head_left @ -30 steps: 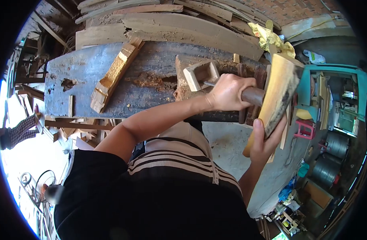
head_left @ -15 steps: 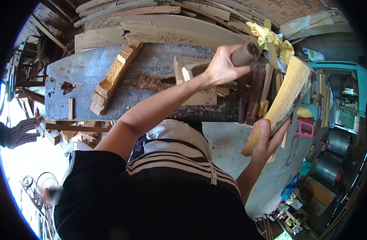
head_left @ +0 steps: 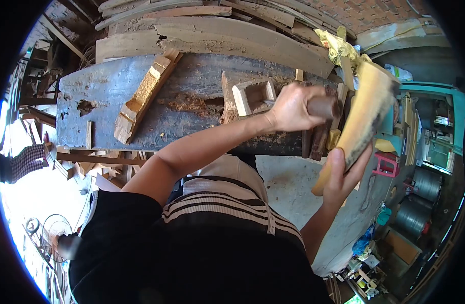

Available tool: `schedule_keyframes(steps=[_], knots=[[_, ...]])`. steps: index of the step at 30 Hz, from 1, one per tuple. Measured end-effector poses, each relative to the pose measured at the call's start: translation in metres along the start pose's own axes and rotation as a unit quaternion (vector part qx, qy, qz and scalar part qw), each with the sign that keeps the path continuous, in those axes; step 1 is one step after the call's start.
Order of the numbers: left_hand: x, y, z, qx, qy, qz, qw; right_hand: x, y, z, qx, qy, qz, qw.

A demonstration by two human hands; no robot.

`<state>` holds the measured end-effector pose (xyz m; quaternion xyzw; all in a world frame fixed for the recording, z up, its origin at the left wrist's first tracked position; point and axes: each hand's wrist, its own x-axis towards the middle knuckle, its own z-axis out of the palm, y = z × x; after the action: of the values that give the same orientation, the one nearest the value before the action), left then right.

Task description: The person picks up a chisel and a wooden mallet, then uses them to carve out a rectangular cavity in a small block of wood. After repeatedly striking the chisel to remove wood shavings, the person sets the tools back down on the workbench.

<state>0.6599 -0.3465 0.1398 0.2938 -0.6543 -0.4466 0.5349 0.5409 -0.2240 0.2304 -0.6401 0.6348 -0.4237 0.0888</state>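
Observation:
My left hand [head_left: 295, 107] is closed around a brown cylindrical wooden handle [head_left: 322, 107], its round end facing right. What lies at the handle's other end is hidden by the fist. Lower right, my right hand [head_left: 344, 175] grips the narrow part of a long yellowish wooden club [head_left: 368, 104]. Its thick end points up and away, blurred by motion, with dark rough patches along one side. Just left of my left hand, a hollowed wooden block [head_left: 250, 99] rests on the dark bench [head_left: 103, 121], partly covered by my wrist.
A notched, golden-faced timber [head_left: 143, 96] lies on the bench at left. Stacked planks [head_left: 217, 38] run behind it. Upright wood strips and a yellow bag [head_left: 339, 44] stand at the right end. Farther right is a pink stool [head_left: 386, 164]; a fan [head_left: 57, 233] is lower left.
My left hand has moved slightly right and down with the handle, showing more of the hollowed block. The club in my right hand has shifted slightly right and is now blurred.

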Motion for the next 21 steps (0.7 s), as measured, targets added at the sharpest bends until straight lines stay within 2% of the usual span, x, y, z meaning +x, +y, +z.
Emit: schedule_keyframes(steps=[1, 2, 4, 6, 10, 14, 21], knots=[[0.006, -0.004, -0.002, -0.028, 0.044, -0.009, 0.999, -0.006, 0.006, -0.003, 0.044, -0.014, 0.058, 0.997], [0.014, -0.003, -0.006, -0.056, 0.084, -0.018, 0.995, -0.009, 0.010, -0.001, 0.043, -0.012, 0.061, 0.997], [0.029, 0.005, -0.022, -0.134, 0.150, -0.106, 0.974, -0.010, 0.016, 0.003, 0.059, 0.019, 0.075, 0.995], [0.041, 0.004, -0.037, -0.089, 0.217, -0.072, 0.969, -0.014, 0.019, 0.002, 0.054, 0.018, 0.083, 0.995], [0.043, -0.002, -0.055, -0.025, 0.215, -0.056, 0.975, -0.020, 0.015, 0.007, 0.094, 0.027, 0.131, 0.987], [0.035, -0.008, -0.055, -0.027, 0.225, -0.039, 0.973, -0.020, 0.011, 0.013, 0.149, 0.030, 0.169, 0.974], [0.015, -0.009, -0.046, 0.042, 0.135, 0.007, 0.990, -0.018, 0.014, 0.016, 0.118, 0.002, 0.140, 0.983]])
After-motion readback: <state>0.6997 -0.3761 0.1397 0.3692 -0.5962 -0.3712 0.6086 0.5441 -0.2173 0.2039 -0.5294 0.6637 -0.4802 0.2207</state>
